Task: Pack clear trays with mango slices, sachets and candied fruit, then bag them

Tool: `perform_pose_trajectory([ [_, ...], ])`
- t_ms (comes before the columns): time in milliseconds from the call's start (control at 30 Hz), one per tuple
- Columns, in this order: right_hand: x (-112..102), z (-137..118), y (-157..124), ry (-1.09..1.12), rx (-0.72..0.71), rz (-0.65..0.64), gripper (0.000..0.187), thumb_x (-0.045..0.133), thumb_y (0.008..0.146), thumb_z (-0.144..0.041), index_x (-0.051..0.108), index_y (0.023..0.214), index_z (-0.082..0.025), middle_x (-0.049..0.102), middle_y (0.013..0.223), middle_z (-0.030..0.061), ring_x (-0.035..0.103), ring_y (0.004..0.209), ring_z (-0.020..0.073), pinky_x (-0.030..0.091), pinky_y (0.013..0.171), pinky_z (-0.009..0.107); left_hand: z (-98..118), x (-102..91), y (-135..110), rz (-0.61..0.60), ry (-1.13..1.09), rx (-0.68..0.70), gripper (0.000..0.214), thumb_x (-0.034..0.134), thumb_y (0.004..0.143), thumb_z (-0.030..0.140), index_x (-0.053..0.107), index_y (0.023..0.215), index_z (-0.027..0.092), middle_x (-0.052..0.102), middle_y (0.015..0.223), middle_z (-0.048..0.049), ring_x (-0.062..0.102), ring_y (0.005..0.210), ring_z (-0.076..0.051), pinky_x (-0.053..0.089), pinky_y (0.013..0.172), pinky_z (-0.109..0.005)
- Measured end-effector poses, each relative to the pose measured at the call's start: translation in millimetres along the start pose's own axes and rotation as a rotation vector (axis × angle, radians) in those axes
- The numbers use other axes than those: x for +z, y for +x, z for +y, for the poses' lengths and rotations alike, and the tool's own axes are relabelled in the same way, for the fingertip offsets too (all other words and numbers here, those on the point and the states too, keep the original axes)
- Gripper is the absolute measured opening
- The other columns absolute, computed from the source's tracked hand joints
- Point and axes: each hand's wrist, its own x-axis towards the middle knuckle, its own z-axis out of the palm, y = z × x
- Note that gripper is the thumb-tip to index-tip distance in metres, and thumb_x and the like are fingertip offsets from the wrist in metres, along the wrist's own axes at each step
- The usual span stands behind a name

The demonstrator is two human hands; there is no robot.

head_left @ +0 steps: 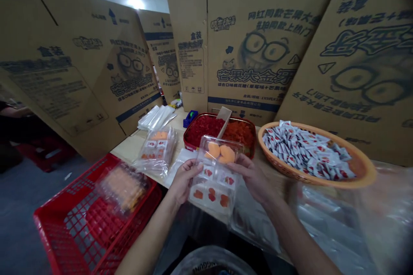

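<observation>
The left hand [183, 179] and the right hand [253, 178] are holding a clear plastic clamshell tray [213, 176] above the desk [145, 148], one at each side. The left fingers [191, 168] are clenching the tray's left edge, and the right fingers [240, 163] are grasping its right edge, so the thin, glossy plastic is sitting between the two palms. Two smooth orange mango-shaped sweets [220, 153] are lying in the tray's upper part, and a white insert [211, 195] marked with small red and orange shapes is showing through its lower part. Just left of the hands, a similar pack in a crinkled clear bag [157, 152] is lying on the pale wooden desk, while another bagged pack [122, 187] is resting in a red plastic crate [41, 232] with a gridded wall. Beyond the tray, a red-rimmed tray of red and orange pieces [219, 133] is holding a wooden scoop [223, 119]. To the right, a woven orange basket [322, 176] is cradling a heap of white sachets [305, 150], and large printed cardboard sheets [258, 38] are standing behind everything.
</observation>
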Motion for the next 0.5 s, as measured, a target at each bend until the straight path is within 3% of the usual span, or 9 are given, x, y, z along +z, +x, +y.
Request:
perform_pose_trajectory([
  [100, 4, -6, 3, -0.093, -0.170, 0.021, 0.058, 0.069, 0.065, -0.034, 0.044, 0.117, -0.028, 0.058, 0.110, 0.0035, 0.055, 0.099, 0.0186, 0.045, 0.082, 0.033, -2, -1.4, -4, -0.001, -0.052, -0.008, 0.026, 0.072, 0.064, 0.023, 0.060, 0.086, 0.014, 0.066, 0.072, -0.0021, 0.061, 0.061, -0.012, 0.048, 0.061, -0.024],
  [167, 7, -10, 6, -0.176, -0.221, -0.014, 0.070, 0.069, 0.066, -0.037, 0.034, 0.127, -0.031, 0.054, 0.118, 0.0050, 0.053, 0.104, 0.0192, 0.045, 0.084, 0.035, -4, -1.9, -6, 0.021, -0.097, 0.009, 0.027, 0.072, 0.064, 0.023, 0.060, 0.086, 0.014, 0.066, 0.074, -0.0023, 0.061, 0.062, -0.012, 0.047, 0.063, -0.024],
  [233, 9, -12, 7, -0.335, -0.209, -0.117, 0.058, 0.066, 0.068, -0.039, 0.044, 0.120, -0.027, 0.055, 0.114, 0.0067, 0.053, 0.102, 0.0200, 0.046, 0.083, 0.034, -7, -2.6, -7, 0.052, -0.141, 0.029, 0.030, 0.073, 0.062, 0.024, 0.060, 0.087, 0.014, 0.066, 0.076, -0.0026, 0.061, 0.064, -0.012, 0.047, 0.064, -0.024],
  [367, 16, -10, 5, -0.645, -0.266, -0.278, 0.027, 0.063, 0.071, -0.043, 0.065, 0.087, -0.020, 0.056, 0.106, 0.0081, 0.053, 0.101, 0.0207, 0.047, 0.079, 0.030, -10, -5.0, -8, 0.087, -0.141, 0.066, 0.037, 0.075, 0.059, 0.026, 0.061, 0.091, 0.014, 0.066, 0.077, -0.0029, 0.061, 0.064, -0.011, 0.046, 0.064, -0.024],
  [500, 30, -14, -3, -0.750, -0.341, -0.373, 0.031, 0.050, 0.080, -0.044, 0.067, 0.072, -0.020, 0.062, 0.085, 0.0056, 0.059, 0.080, 0.0162, 0.048, 0.070, 0.027, -2, -8.0, -18, 0.018, 0.005, 0.128, 0.037, 0.071, 0.065, 0.028, 0.060, 0.098, 0.015, 0.067, 0.086, -0.0062, 0.062, 0.074, -0.013, 0.045, 0.069, -0.024],
])
